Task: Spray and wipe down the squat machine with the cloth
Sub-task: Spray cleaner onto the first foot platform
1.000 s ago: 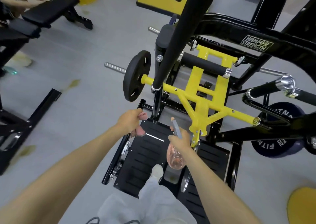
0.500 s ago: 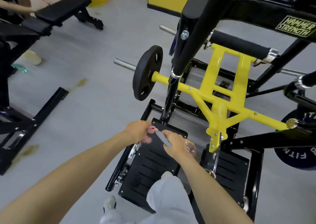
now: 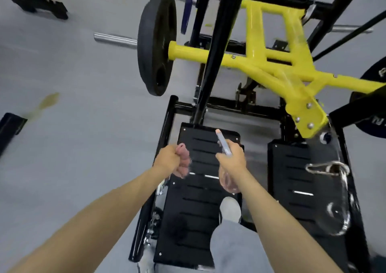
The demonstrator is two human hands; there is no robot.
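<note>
The squat machine has a yellow frame (image 3: 269, 68), black uprights and two black slotted foot plates. Over the left foot plate (image 3: 194, 206) my left hand (image 3: 169, 160) is closed around a bunched pink cloth (image 3: 182, 161). Beside it my right hand (image 3: 231, 158) grips a clear spray bottle (image 3: 228, 181), its grey nozzle (image 3: 222, 142) pointing up and forward over the plate. The right foot plate (image 3: 296, 189) lies further right. My grey-trousered leg and white shoe (image 3: 229, 209) rest on the left plate.
A black weight plate (image 3: 155, 43) hangs on the yellow arm's left end beside a chrome bar (image 3: 114, 40). A metal clip and clear handle (image 3: 332, 191) dangle over the right plate. A dark weight plate (image 3: 373, 105) sits at the right. Grey floor spreads left, with a black bench foot (image 3: 10, 126).
The view has dropped and closed in on the foot plates. Both hands have shifted slightly apart above the left plate, and the spray nozzle has tipped more upright.
</note>
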